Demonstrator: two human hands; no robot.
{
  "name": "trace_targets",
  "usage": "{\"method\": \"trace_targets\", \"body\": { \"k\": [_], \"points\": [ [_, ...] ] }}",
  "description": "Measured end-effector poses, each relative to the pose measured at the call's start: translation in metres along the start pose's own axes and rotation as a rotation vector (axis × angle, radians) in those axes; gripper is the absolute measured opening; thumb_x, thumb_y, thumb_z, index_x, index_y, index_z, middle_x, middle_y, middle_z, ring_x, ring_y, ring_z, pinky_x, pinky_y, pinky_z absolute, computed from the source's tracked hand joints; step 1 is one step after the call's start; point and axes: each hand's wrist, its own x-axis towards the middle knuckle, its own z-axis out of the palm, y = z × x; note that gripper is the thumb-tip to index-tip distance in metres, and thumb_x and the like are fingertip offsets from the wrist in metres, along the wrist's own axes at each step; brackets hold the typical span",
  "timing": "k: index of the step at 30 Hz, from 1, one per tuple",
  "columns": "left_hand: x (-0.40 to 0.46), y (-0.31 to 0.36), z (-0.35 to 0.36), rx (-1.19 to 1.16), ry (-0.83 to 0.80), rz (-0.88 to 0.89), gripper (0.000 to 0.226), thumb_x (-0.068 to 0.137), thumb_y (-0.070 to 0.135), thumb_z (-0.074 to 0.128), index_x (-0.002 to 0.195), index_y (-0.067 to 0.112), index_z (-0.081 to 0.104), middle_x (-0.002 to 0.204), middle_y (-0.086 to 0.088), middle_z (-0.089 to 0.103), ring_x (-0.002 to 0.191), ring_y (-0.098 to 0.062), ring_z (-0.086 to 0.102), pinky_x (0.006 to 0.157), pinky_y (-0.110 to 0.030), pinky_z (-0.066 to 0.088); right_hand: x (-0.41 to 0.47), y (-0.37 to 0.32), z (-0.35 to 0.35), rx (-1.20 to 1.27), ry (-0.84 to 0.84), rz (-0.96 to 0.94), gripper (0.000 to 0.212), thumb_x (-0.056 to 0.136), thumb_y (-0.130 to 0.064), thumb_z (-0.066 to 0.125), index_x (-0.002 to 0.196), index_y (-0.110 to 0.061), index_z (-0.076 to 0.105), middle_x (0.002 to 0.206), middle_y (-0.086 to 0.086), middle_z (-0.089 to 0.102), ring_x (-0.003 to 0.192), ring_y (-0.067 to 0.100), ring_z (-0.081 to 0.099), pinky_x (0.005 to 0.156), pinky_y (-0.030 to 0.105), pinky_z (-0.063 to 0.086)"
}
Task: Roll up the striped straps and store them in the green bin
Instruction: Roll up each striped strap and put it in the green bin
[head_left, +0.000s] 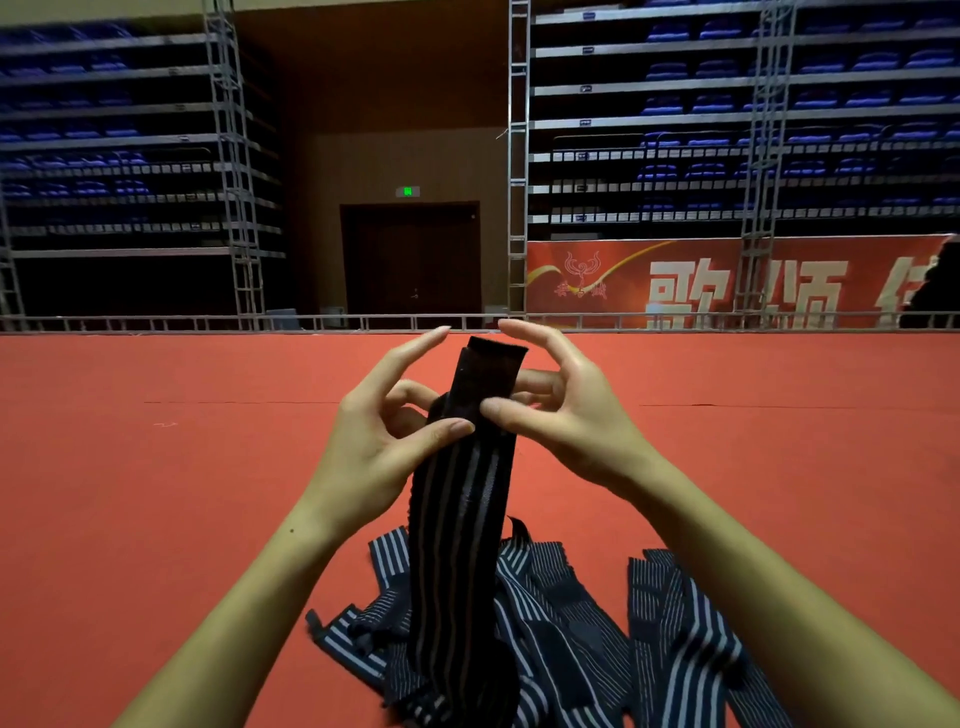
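Dark striped strap (457, 499) is held upright between both hands, above a loose pile of straps (561, 613) that lies on the red floor (156, 493). Its plain black end (491, 364) stands up between the fingers, and the rest hangs down into the pile below.

Left hand (384, 421) pinches the strap's left edge, with the thumb pressed on the near face and the curled fingers behind it; the forefinger is raised and gently bent above the black end, not touching it. Right hand (561, 400) pinches the right edge in the same manner, thumb on the near face and fingers behind, its forefinger arched over the top. The two thumb tips almost meet on the front of the strap.

Straps in the pile are dark blue with pale stripes, spread and crossing one another just in front of the person, between the forearms.

Beyond the floor runs a low metal rail (208, 322), then a dark doorway (410, 260), a red banner (727, 283) with large pale characters, and tiers of blue seats (727, 104) behind metal scaffolding (234, 156).
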Motion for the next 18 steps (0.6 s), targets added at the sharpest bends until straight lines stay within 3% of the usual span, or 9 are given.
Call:
{"method": "trace_targets", "body": {
  "k": [4, 8, 13, 16, 18],
  "points": [
    [-0.005, -0.002, 0.009, -0.100, 0.063, -0.068, 0.080, 0.088, 0.011, 0.086, 0.154, 0.038, 0.052, 0.094, -0.011, 0.077, 0.073, -0.019, 0.072, 0.073, -0.031, 0.060, -0.013, 0.012, 0.009, 0.139, 0.062, -0.010, 0.078, 0.092, 0.004, 0.079, 0.156, -0.020, 0.043, 0.119, 0.015, 0.079, 0.109, 0.038, 0.077, 0.100, 0.057, 0.060],
    [-0.008, 0.000, 0.014, -0.248, 0.063, -0.198, 0.069, 0.090, 0.013, 0.083, 0.149, 0.034, 0.056, 0.102, -0.012, 0.081, 0.097, -0.035, 0.080, 0.089, -0.047, 0.065, -0.022, 0.014, 0.016, 0.266, 0.153, -0.074, 0.079, 0.092, 0.007, 0.076, 0.157, -0.022, 0.042, 0.122, 0.012, 0.079, 0.110, 0.040, 0.077, 0.095, 0.046, 0.064],
    [-0.008, 0.003, 0.019, -0.279, 0.063, -0.252, 0.056, 0.091, 0.016, 0.081, 0.143, 0.029, 0.063, 0.106, -0.012, 0.082, 0.104, -0.031, 0.080, 0.094, -0.054, 0.064, -0.026, 0.013, 0.020, 0.316, 0.203, -0.099, 0.071, 0.095, 0.013, 0.070, 0.154, -0.017, 0.046, 0.121, 0.010, 0.080, 0.111, 0.029, 0.078, 0.087, 0.031, 0.063],
    [-0.008, 0.005, 0.019, -0.321, 0.036, -0.284, 0.049, 0.091, 0.041, 0.076, 0.137, 0.027, 0.067, 0.113, -0.014, 0.081, 0.109, -0.033, 0.079, 0.099, -0.062, 0.060, -0.027, 0.018, 0.018, 0.289, 0.211, -0.113, 0.073, 0.095, 0.017, 0.068, 0.156, -0.018, 0.047, 0.121, 0.010, 0.080, 0.117, 0.033, 0.075, 0.096, 0.040, 0.063],
    [-0.008, 0.007, 0.018, -0.383, 0.034, -0.341, 0.066, 0.088, 0.068, 0.063, 0.135, 0.022, 0.069, 0.116, -0.018, 0.080, 0.111, -0.036, 0.078, 0.101, -0.064, 0.059, -0.027, 0.023, 0.018, 0.238, 0.202, -0.107, 0.074, 0.094, 0.018, 0.067, 0.155, -0.020, 0.049, 0.121, 0.008, 0.080, 0.118, 0.046, 0.071, 0.102, 0.055, 0.060]
  ]
}}
